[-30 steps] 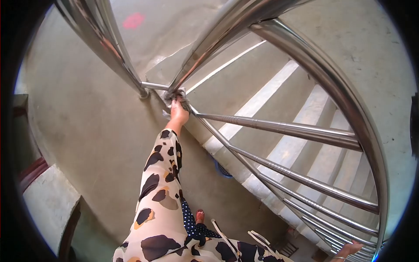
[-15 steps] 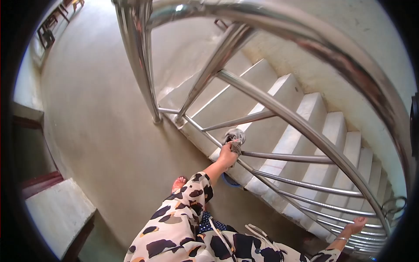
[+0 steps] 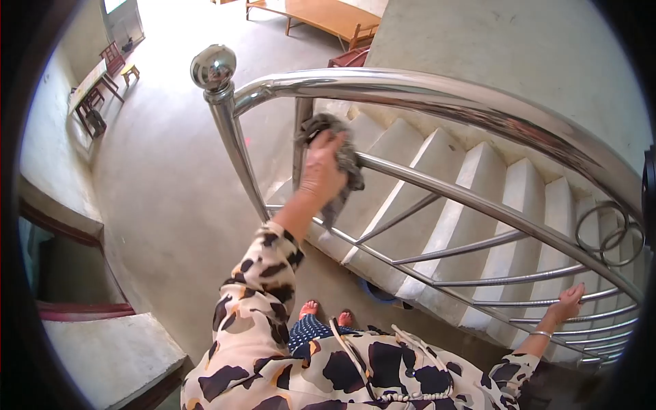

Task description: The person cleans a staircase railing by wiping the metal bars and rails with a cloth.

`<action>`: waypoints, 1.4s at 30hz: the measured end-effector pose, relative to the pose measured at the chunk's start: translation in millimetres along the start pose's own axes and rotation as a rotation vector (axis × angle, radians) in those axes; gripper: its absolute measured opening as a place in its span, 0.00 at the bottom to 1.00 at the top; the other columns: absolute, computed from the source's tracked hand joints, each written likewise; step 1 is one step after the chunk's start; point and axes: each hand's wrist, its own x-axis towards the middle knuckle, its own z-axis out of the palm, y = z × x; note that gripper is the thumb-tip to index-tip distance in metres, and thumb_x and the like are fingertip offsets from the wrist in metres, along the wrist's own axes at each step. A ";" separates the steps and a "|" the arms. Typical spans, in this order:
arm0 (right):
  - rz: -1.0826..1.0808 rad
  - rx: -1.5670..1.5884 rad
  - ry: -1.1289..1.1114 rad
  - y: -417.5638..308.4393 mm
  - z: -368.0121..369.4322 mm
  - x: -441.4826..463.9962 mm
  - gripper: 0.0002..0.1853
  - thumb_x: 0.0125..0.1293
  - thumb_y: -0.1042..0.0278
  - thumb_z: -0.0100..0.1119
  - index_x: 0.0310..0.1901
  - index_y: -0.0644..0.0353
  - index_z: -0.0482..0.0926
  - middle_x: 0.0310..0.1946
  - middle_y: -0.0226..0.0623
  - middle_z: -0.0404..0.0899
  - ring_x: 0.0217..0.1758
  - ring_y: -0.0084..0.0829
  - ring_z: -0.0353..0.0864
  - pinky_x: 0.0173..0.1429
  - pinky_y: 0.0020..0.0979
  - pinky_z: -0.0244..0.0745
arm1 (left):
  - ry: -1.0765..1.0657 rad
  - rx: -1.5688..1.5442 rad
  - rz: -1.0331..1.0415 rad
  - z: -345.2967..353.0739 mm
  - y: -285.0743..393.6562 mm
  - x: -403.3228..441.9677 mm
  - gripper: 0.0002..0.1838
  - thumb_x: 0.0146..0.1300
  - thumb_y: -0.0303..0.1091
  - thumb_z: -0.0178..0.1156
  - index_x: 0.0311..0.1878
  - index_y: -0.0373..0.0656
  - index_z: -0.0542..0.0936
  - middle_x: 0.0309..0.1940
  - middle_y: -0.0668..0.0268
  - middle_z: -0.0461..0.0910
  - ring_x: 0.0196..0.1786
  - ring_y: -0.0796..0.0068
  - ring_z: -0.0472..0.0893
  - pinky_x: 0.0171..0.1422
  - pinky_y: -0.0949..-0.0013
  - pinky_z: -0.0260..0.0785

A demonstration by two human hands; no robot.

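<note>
My left hand (image 3: 322,167) is closed on a grey cloth (image 3: 330,210), which hangs below the fingers. The cloth is pressed round the upright steel post, where the slanting middle rail (image 3: 437,188) joins it, just under the thick curved handrail (image 3: 424,83). Over on the right, my right hand (image 3: 566,305) is wrapped round one of the thin steel bars (image 3: 526,301) of the stair railing. A bracelet sits on that wrist.
Concrete stairs (image 3: 410,198) run behind the railing. A newel post with a ball top (image 3: 213,67) stands at its end. Past it are a wooden bed-like bench (image 3: 318,17), a small table (image 3: 89,85) and a yellow stool (image 3: 130,72). A blue basin (image 3: 378,290) sits below the stairs.
My left hand has moved up with the cloth from the lower rail to the post near the handrail. My right hand still grips a bar. The view has tilted up, showing more of the room.
</note>
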 end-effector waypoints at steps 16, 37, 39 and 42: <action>-0.028 0.132 -0.039 -17.1 13.6 -21.0 0.08 0.61 0.67 0.51 0.27 0.59 0.66 0.13 0.22 0.56 0.13 0.12 0.52 0.15 0.18 0.47 | -0.129 -0.363 0.419 48.9 227.3 -31.9 0.31 0.36 0.21 0.58 0.52 0.39 0.73 0.50 0.51 0.66 0.54 0.50 0.67 0.58 0.60 0.61; -0.052 0.149 -0.077 -16.5 12.7 -23.8 0.09 0.62 0.65 0.52 0.30 0.59 0.67 0.14 0.22 0.58 0.13 0.12 0.53 0.16 0.18 0.49 | 0.094 0.317 -0.230 24.5 3.1 8.3 0.24 0.40 0.26 0.61 0.47 0.42 0.76 0.49 0.51 0.70 0.53 0.52 0.68 0.59 0.62 0.61; -0.033 0.148 -0.060 -18.5 14.8 -24.6 0.08 0.62 0.65 0.52 0.30 0.59 0.67 0.14 0.21 0.58 0.13 0.12 0.53 0.16 0.18 0.49 | 0.165 0.321 -0.182 36.1 35.2 -2.1 0.23 0.40 0.25 0.60 0.46 0.42 0.77 0.47 0.53 0.72 0.51 0.53 0.70 0.57 0.62 0.61; -0.017 0.140 -0.044 -22.1 15.6 -27.0 0.08 0.62 0.66 0.52 0.28 0.58 0.67 0.14 0.21 0.58 0.13 0.11 0.53 0.16 0.18 0.48 | 0.210 0.119 -0.032 48.2 103.0 -18.1 0.22 0.40 0.24 0.57 0.45 0.43 0.77 0.45 0.55 0.73 0.50 0.53 0.70 0.58 0.62 0.59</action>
